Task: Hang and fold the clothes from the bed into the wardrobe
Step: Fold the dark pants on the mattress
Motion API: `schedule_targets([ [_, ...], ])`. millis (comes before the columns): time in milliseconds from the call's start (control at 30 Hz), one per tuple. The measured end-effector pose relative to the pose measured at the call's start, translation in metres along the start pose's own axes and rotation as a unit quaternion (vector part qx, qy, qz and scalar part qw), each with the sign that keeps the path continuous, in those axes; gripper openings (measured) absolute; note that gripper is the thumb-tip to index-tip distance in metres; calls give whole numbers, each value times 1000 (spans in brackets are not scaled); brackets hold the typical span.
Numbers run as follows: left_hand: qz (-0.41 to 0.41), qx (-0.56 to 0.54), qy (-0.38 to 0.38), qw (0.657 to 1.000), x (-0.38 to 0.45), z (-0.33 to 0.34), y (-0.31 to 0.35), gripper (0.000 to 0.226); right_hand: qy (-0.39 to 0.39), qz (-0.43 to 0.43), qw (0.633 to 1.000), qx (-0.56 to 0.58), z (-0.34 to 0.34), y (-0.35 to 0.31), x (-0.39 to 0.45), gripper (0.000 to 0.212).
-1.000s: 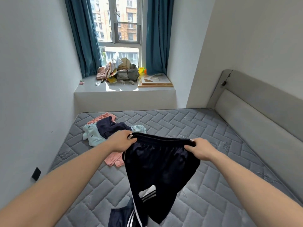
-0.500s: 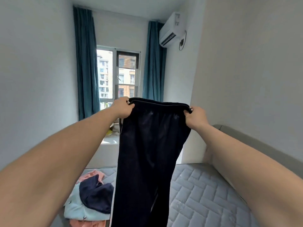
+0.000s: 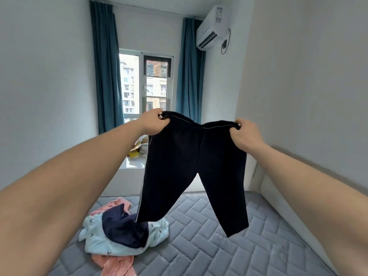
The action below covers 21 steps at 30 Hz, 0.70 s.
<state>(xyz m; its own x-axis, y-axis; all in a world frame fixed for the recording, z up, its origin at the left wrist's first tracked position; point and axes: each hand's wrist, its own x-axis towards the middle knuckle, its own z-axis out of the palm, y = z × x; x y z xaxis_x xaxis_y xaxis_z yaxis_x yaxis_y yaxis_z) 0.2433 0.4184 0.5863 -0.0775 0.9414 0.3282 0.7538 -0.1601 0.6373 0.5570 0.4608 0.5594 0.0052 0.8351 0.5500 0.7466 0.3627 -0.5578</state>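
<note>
Filling the lower frame: mattress (image 3: 209, 246), grey and quilted in a herringbone pattern; its near edge is cut off at the bottom of the view.
Walls: pale, closing in on the left and right; a padded grey headboard (image 3: 282, 200) runs along the right wall, partly behind the right forearm.
Window: window (image 3: 146, 86) at the far end, flanked by two teal curtains (image 3: 106, 76); buildings show through the glass.
Air conditioner: white air conditioner (image 3: 212, 28) high on the right wall beside the right curtain, with a cord and plug hanging just below it.
Trousers: dark navy trousers (image 3: 191, 166) held up in the air by the waistband, spread wide, both legs hanging apart above the mattress; a thin pale stripe runs down the left leg's outer seam; the left leg's hem ends right at the pile of clothes, and whether it touches cannot be told.
Pile on the mattress: light blue garment (image 3: 119, 244) with small dark prints, a navy garment (image 3: 123, 226) lying on top of it, a pink garment (image 3: 117, 263) sticking out beneath, front and back.
Left hand: left hand (image 3: 153, 123) clamped on the waistband's left corner, fingers curled around the fabric.
Right hand: right hand (image 3: 244, 134) gripping the waistband's right corner in the same curled way.
Window sill: mostly hidden behind the trousers and left arm; yellow and pale items (image 3: 136, 151) sit there, too blocked to identify.
</note>
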Motion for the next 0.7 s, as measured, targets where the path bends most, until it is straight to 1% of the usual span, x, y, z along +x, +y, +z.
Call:
schedule_targets([
  [100,-38,34,-87,995,-33,45,-46,57,-70,32,997,-28,35,37,-53,21],
  [133,-53,47,-114,991,-48,64,-65,62,-98,47,993,-38,49,53,-75,21],
  [167,-67,55,-140,986,-67,84,-85,62,-128,65,989,-49,65,69,-101,22],
  [200,-80,57,-169,981,-88,105,-105,55,-156,86,982,-57,80,85,-129,24],
  [267,-104,49,-228,967,-140,150,-146,33,-211,137,966,-68,111,116,-191,23],
  [333,-129,50,-269,953,-197,193,-184,27,-268,187,943,-70,136,142,-258,19],
  [400,-161,55,-316,933,-255,229,-219,32,-314,231,918,-70,153,163,-326,16],
  [500,-193,56,-405,892,-331,265,-257,36,-381,278,878,-79,169,184,-416,21],
  [600,-215,76,-465,855,-382,284,-281,34,-456,313,828,-96,180,194,-481,12],
  [700,-229,107,-502,827,-409,290,-294,34,-503,328,792,-111,186,194,-513,11],
])
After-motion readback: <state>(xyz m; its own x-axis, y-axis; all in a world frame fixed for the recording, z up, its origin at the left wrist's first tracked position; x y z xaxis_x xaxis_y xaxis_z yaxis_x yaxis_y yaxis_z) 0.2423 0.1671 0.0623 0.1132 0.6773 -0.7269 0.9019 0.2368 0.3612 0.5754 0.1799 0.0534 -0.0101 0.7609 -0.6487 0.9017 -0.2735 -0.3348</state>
